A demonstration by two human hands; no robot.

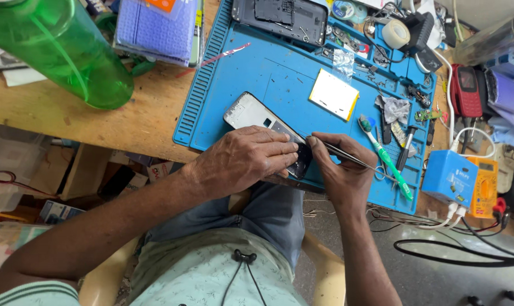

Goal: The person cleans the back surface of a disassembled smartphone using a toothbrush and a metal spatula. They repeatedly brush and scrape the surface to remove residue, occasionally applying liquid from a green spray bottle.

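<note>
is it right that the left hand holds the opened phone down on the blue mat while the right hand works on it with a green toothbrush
Not quite. In the head view the right hand holds thin metal tweezers, not the toothbrush; the green toothbrush lies on the blue mat beside it. The left hand does hold the opened phone down.

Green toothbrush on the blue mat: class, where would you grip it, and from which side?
Probably the bare middle of the green toothbrush handle, from above. It lies flat on the blue mat, and the tweezers in the right hand cross near its lower part.
</note>
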